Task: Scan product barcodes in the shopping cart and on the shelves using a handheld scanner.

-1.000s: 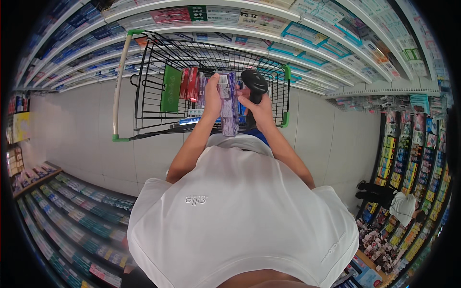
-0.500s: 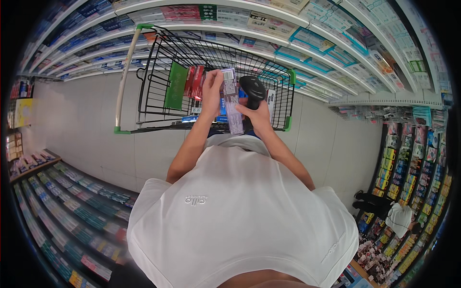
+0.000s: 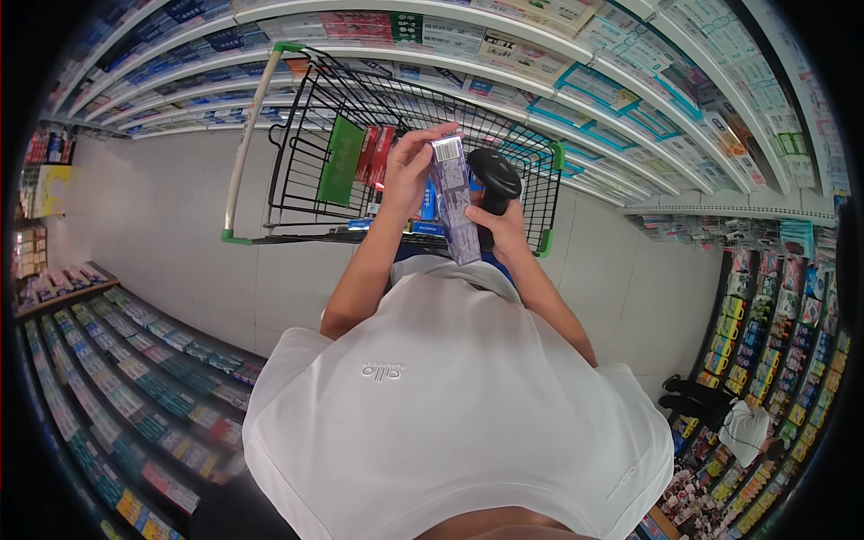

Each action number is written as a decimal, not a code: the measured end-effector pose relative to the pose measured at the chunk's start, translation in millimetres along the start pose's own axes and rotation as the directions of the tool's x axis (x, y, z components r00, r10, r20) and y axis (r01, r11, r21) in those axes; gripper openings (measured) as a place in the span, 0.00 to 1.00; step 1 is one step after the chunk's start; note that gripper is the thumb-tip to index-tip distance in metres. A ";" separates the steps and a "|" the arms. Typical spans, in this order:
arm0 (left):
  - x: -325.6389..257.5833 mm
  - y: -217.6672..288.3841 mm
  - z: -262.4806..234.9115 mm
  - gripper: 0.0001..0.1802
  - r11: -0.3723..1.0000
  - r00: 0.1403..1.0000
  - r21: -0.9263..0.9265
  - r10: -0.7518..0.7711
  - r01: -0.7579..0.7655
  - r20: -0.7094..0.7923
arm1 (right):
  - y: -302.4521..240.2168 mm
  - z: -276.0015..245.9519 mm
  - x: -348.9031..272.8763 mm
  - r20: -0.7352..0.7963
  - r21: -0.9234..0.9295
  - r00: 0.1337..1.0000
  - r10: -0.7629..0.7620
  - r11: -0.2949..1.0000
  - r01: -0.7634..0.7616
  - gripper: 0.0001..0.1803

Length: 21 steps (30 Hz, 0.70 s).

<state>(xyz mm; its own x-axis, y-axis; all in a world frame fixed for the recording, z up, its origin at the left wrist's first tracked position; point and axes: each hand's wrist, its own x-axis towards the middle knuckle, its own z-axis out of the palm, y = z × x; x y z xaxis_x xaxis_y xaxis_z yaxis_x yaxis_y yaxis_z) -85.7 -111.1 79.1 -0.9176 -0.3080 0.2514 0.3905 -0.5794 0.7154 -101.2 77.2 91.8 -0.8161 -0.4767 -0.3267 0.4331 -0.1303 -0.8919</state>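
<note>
My left hand (image 3: 411, 168) holds a long pale purple box (image 3: 455, 200) upright in front of my chest, its barcode end turned up. My right hand (image 3: 500, 225) grips a black handheld scanner (image 3: 493, 175) just right of the box, its head close to the box's top. Both hands are raised over the near end of a black wire shopping cart (image 3: 306, 193) with green trim. Red and blue packages (image 3: 374, 153) and a green sign lie inside the cart.
Store shelves (image 3: 630, 81) packed with boxed goods curve along the top and right. Lower shelves (image 3: 117, 360) with small packs run along the left. A person in dark clothes (image 3: 711, 414) crouches at the lower right. The floor is pale grey tile.
The box has been lifted and tilted nearer to me, and the scanner has come closer to its top. The cart appears slightly shifted in view.
</note>
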 end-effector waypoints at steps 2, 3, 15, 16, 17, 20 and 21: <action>0.1 -0.5 2.6 0.13 1.000 1.000 -0.020 -0.003 0.003 -0.002 | -3.8 -0.7 -2.6 0.007 -0.034 0.999 0.046 0.998 -0.045 0.29; 0.1 -0.4 3.7 0.12 0.999 1.000 -0.040 -0.006 0.006 -0.006 | -5.1 -0.9 -3.1 0.007 -0.032 0.999 0.046 0.998 -0.045 0.29; 1.3 -4.5 2.0 0.13 1.000 0.999 -0.016 -0.007 0.008 0.051 | -9.1 -0.1 -11.3 -0.006 -0.027 0.999 -0.043 0.999 0.043 0.18; 0.7 -5.7 0.9 0.13 1.000 0.999 -0.016 -0.010 0.011 0.051 | -9.1 -1.0 -11.7 -0.001 -0.029 1.000 0.004 1.000 -0.004 0.21; 0.5 -6.6 -0.4 0.13 1.000 0.999 -0.024 -0.013 0.014 0.043 | -9.0 -1.5 -11.7 0.006 -0.032 0.999 0.050 0.998 -0.050 0.24; 0.4 -7.7 -2.5 0.12 0.999 1.000 -0.038 -0.012 0.013 0.029 | -7.9 -1.0 -11.6 0.005 -0.039 0.999 0.052 0.998 -0.052 0.24; 0.1 -7.2 -2.4 0.12 0.999 1.000 -0.045 -0.007 0.008 0.025 | -7.9 -1.0 -11.6 0.006 -0.041 0.999 0.054 0.998 -0.054 0.24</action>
<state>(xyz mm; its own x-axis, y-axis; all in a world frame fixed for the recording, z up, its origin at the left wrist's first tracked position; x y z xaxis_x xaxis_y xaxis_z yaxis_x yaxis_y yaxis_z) -88.4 -108.8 72.4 -0.9217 -0.2855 0.2626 0.3864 -0.6148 0.6876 -95.5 84.6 102.3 -0.7893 -0.4881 -0.3724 0.4603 -0.0692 -0.8851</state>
